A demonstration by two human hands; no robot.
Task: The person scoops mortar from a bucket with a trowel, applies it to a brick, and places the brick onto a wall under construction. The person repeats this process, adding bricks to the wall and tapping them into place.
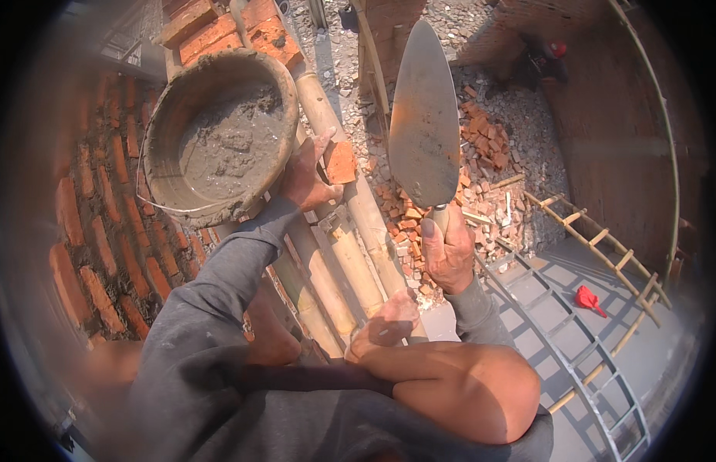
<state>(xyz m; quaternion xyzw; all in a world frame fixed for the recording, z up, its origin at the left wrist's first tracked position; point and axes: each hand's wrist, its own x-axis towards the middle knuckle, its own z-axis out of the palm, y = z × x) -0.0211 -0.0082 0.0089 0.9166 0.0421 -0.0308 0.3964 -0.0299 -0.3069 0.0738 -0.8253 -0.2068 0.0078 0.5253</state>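
Observation:
My right hand [450, 250] is wrapped round the handle of a trowel [424, 123]. Its long pointed blade is turned upward and has a grey, partly rusty-looking face. My left hand [308, 179] reaches forward beside the bucket, thumb and fingers on either side of an orange brick [341, 162] over the bamboo poles. Much of that brick's left end lies behind the hand. Just left of this hand, a mortar-crusted bucket [164, 146] with a thin wire handle holds wet grey mortar [231, 142].
I squat on a platform of bamboo poles [327, 266]. A brick wall with mortar joints [111, 223] runs along the left. More bricks [207, 35] lie beyond the bucket. Far below are broken bricks [485, 138], a metal ladder [581, 350], a bamboo ladder [596, 239] and a person [539, 65].

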